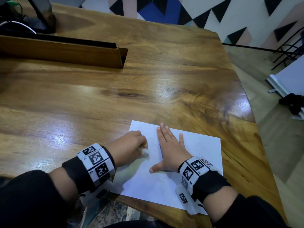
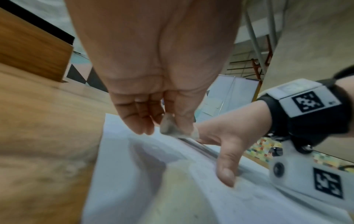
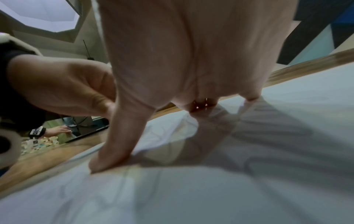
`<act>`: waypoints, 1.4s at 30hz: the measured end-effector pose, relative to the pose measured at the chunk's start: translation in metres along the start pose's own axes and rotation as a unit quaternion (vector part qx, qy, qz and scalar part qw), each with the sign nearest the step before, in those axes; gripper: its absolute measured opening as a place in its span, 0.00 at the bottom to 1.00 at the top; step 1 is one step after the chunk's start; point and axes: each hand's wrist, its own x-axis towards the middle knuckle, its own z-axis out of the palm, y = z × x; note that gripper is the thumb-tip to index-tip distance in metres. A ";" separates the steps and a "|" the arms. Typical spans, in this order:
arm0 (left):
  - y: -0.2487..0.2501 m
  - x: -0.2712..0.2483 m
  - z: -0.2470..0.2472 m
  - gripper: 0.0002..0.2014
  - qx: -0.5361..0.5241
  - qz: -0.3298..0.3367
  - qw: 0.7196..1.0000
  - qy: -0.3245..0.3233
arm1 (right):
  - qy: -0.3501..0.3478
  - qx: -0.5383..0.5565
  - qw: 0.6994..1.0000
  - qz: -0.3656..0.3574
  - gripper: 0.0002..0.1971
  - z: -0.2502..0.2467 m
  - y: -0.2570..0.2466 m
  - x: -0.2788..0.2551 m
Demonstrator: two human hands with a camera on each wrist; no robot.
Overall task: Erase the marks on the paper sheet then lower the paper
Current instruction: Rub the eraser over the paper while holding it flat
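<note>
A white paper sheet (image 1: 194,162) lies flat near the front edge of the wooden table (image 1: 115,89). My left hand (image 1: 131,147) pinches a small grey-white eraser (image 2: 169,126) between thumb and fingers, its tip pressed on the paper (image 2: 153,189) beside a dark pencil line (image 2: 201,147). In the head view the eraser (image 1: 145,152) shows as a pale blur under the hand. My right hand (image 1: 169,148) lies flat with fingers spread on the sheet (image 3: 229,174), holding it down; its thumb (image 3: 114,144) presses the paper. Faint pencil marks (image 1: 203,146) show right of that hand.
A long wooden divider (image 1: 65,53) stands across the back left of the table. Dark cables and a stand (image 1: 37,18) sit at the far left corner. The table's right edge (image 1: 256,129) curves toward the floor. Another person's hand (image 3: 55,130) shows far off.
</note>
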 end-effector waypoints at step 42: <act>-0.002 0.049 -0.024 0.04 0.042 -0.066 0.995 -0.055 | -0.011 -0.029 0.999 -0.011 0.64 -0.006 0.013 0.001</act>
